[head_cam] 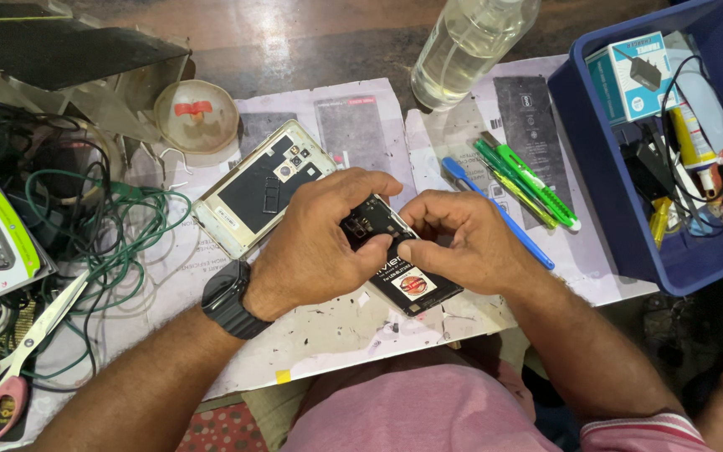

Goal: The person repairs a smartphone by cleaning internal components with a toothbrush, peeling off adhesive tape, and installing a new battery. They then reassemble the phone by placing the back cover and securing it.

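1. cluttered paper-covered bench (336, 335), back cover (263, 186) lying just left.
2. left hand (315, 243) and right hand (462, 243) both clamp the opened phone (399, 264) at centre.
3. best pressed evenly, thumbs low.

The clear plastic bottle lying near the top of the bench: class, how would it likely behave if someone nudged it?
The clear plastic bottle lies on its side, so a sideways nudge would probably roll it toward the blue bin. It looks largely filled with clear liquid, so likely fairly heavy. Its thin, smooth wall may dent and feel slippery.
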